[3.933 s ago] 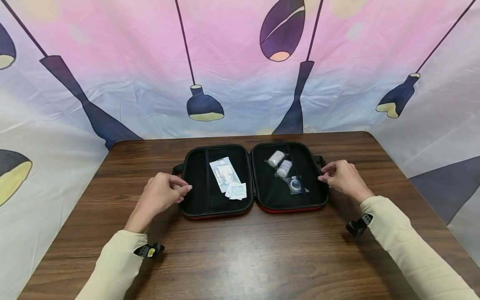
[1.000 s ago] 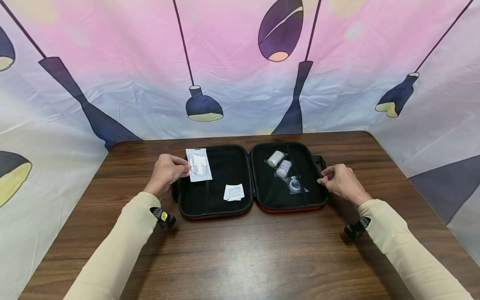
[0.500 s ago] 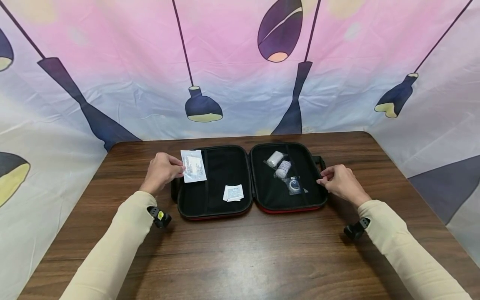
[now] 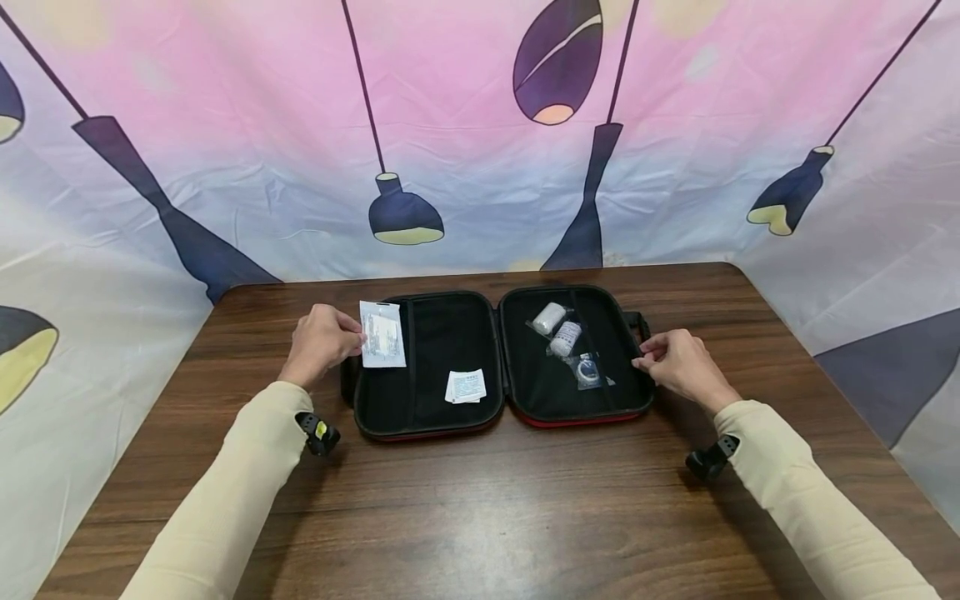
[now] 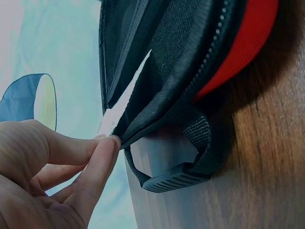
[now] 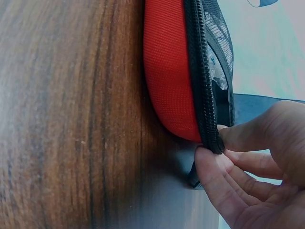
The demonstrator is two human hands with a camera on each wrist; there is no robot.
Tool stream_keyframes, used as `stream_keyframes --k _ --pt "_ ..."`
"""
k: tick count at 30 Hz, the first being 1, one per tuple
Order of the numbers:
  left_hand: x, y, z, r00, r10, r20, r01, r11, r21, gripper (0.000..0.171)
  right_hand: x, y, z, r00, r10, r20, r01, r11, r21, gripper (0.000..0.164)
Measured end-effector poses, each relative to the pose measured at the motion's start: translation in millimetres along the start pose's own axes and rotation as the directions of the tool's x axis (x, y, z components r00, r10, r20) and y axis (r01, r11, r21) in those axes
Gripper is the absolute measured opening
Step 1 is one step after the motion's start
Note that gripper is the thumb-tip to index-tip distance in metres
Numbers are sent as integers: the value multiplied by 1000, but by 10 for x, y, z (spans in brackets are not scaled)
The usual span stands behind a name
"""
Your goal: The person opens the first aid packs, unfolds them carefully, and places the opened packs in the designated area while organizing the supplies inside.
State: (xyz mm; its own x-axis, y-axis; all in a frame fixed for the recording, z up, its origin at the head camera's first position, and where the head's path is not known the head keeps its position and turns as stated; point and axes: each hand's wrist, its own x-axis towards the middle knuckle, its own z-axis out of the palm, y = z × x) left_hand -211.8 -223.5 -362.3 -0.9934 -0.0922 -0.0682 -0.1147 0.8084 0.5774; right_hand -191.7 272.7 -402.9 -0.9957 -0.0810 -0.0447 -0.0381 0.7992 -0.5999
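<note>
A zip case point(image 4: 453, 333), black inside and red outside, lies spread open on the table. My left hand point(image 4: 318, 343) pinches the left edge of a white printed packet point(image 4: 382, 336) over the case's upper left corner; in the left wrist view the packet point(image 5: 127, 98) slants inside the rim, thumb and finger at its end. Two small white packets point(image 4: 467, 386) lie lower in that left half. My right hand point(image 4: 686, 362) grips the zipped rim point(image 6: 208, 95) on the far right side. The right half holds two wrapped white rolls point(image 4: 565, 339) and a clear bag with a ring-shaped item point(image 4: 588, 371).
The case rests toward the back of the brown wooden table point(image 4: 495, 517). A black carry handle point(image 5: 176, 179) sticks out at the left side, another handle point(image 4: 639, 323) at the right. Behind hangs a patterned cloth point(image 4: 465, 125).
The printed packet has been lifted from the middle of the left half and carried to its upper left corner by my left hand. My right hand stays at the right rim.
</note>
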Motion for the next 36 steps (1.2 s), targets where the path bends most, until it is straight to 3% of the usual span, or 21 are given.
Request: stream_keyframes --k 8,16,26,36 --pt "20 44 57 1000 4 18 -4 1000 26 22 -4 1 -4 1000 4 -1 -4 1000 7 30" --pt "53 111 131 999 45 27 -47 996 79 18 -11 -1 3 1000 -10 -10 10 1000 8 29" --pt "79 139 182 996 44 78 -55 988 141 16 -9 11 11 1000 -15 -15 15 1000 6 29" --pt "101 199 296 994 38 101 -49 992 112 15 -8 21 9 1000 -12 -15 12 1000 4 29"
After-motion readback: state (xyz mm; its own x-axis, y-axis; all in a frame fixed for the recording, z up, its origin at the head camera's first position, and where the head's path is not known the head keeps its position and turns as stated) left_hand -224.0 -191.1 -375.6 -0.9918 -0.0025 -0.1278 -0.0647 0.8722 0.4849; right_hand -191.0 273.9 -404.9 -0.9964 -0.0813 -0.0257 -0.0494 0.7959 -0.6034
